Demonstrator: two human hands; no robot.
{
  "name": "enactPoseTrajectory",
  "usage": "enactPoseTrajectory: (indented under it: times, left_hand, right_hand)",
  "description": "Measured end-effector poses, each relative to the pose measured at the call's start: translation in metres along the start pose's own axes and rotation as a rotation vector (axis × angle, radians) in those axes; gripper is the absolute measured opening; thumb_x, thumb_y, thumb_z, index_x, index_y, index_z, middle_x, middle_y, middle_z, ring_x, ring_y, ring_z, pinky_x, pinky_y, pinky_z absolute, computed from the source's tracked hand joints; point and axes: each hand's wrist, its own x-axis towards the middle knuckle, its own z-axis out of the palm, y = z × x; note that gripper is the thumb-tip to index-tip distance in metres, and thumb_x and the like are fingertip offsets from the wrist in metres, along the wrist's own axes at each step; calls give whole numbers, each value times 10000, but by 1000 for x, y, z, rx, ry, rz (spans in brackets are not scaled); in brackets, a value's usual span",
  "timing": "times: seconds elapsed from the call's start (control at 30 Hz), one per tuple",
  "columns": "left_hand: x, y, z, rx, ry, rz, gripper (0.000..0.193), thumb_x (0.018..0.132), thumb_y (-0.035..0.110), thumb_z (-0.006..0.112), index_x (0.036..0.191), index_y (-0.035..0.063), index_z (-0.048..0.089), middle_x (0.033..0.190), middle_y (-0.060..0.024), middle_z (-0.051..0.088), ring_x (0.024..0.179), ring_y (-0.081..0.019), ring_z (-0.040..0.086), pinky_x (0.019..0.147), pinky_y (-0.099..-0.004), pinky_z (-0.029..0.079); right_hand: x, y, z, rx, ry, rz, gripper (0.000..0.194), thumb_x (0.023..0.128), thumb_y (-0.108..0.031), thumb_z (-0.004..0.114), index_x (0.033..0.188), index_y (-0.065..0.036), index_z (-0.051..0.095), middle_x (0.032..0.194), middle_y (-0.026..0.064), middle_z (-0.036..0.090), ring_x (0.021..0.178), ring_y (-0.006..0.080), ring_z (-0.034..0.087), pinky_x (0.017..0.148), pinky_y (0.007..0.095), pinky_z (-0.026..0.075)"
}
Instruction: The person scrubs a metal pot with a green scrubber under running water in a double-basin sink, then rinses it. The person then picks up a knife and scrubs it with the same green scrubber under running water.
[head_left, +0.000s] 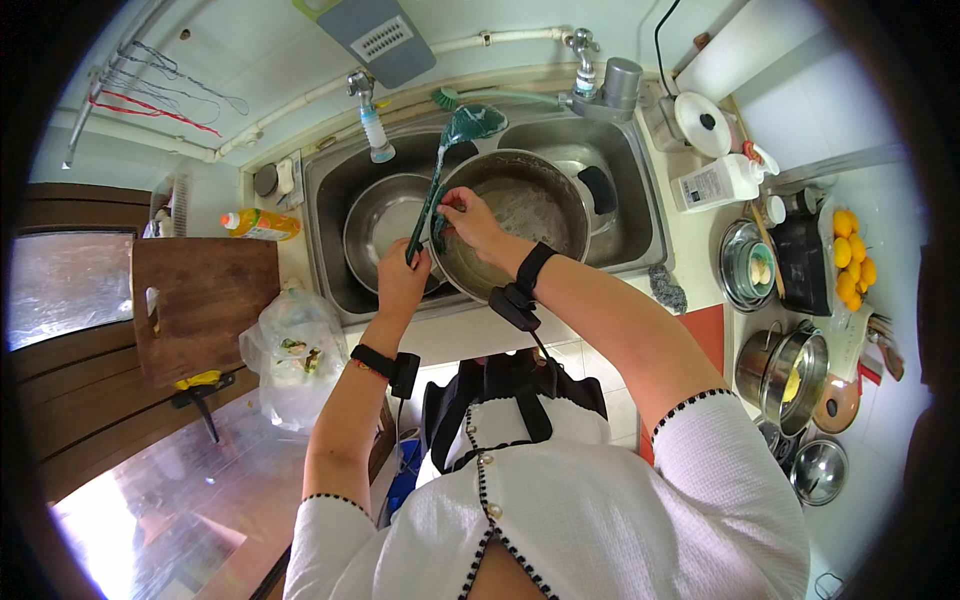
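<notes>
A dark green ladle (474, 124) with suds on its bowl slants over the double sink (658, 217), bowl towards the wall. My left hand (403, 271) grips the end of its handle. With my right hand (469, 217) I pinch a green scrubbing cloth or pad (441, 234) against the handle; its exact kind is partly hidden by my fingers. Below the hands, a large steel pot (525, 217) with cloudy water spans the divider. A steel basin (382, 217) lies in the left bowl, and a lid with a black handle (598, 190) lies in the right bowl.
Two taps (371, 124) (583, 60) rise behind the sink. A dish soap bottle (262, 224), a wooden cutting board (202, 300) and a plastic bag (296, 367) are on the left. On the right are a white pump bottle (716, 184), a grey scourer (666, 289), bowls (754, 271) and steel pots (799, 382).
</notes>
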Motion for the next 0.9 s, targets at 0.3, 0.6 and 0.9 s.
enactPoseTrajectory:
  times: [0.3,0.6,0.9]
  left_hand:
    - [2,8,-2,-12,-23,-85,125,826,37,646,794,-50,563,828,-179,610,686,-363,572,632,-387,468]
    - [1,0,0,-30,-16,-25,223,851,68,647,761,-10,458,753,-151,491,645,-318,475,617,-375,433]
    - [0,0,-2,3,-69,-108,107,842,55,628,852,-49,601,870,-193,623,746,-377,601,679,-403,484]
  right_hand:
    - [6,68,-48,-1016,-590,314,140,890,-106,611,803,1,635,837,196,646,635,310,617,563,409,484]
    - [22,55,-22,-1022,-281,450,182,920,-143,578,872,25,630,828,171,614,652,280,592,592,412,499]
    - [-24,-11,-28,-27,-420,535,356,886,-100,642,1198,-10,494,1058,117,534,937,234,555,748,395,500]
